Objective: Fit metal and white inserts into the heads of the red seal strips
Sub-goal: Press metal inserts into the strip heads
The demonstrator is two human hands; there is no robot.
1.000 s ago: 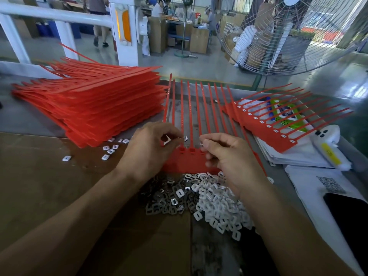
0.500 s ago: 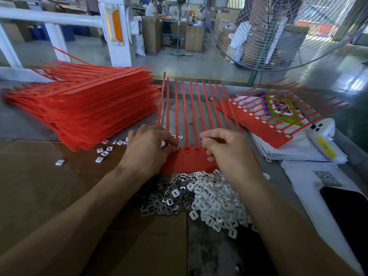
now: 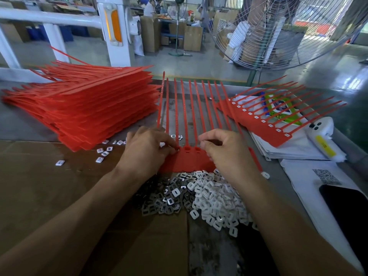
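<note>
On the bench, a red strip [image 3: 187,162] of joined seals lies flat in front of the person, heads nearest them and tails fanning away. The left hand [image 3: 147,151] rests on the strip's left end, fingers curled, thumb and forefinger pinched together at a head socket; whatever they pinch is too small to make out. The right hand [image 3: 225,152] rests on the right part of the strip, fingers curled with thumb against forefinger just above the heads; whether it holds an insert cannot be told. Two empty sockets show between the hands. Just in front of the strip lies a heap of inserts, metal ones [image 3: 163,200] to the left, white ones [image 3: 217,202] to the right. A tall stack [image 3: 89,108] of red strips sits to the left, with loose white inserts beside it. To the right, a second strip [image 3: 264,128] with white inserts fitted lies across papers [image 3: 288,148]. A fan [image 3: 278,32] stands beyond the bench.
</note>
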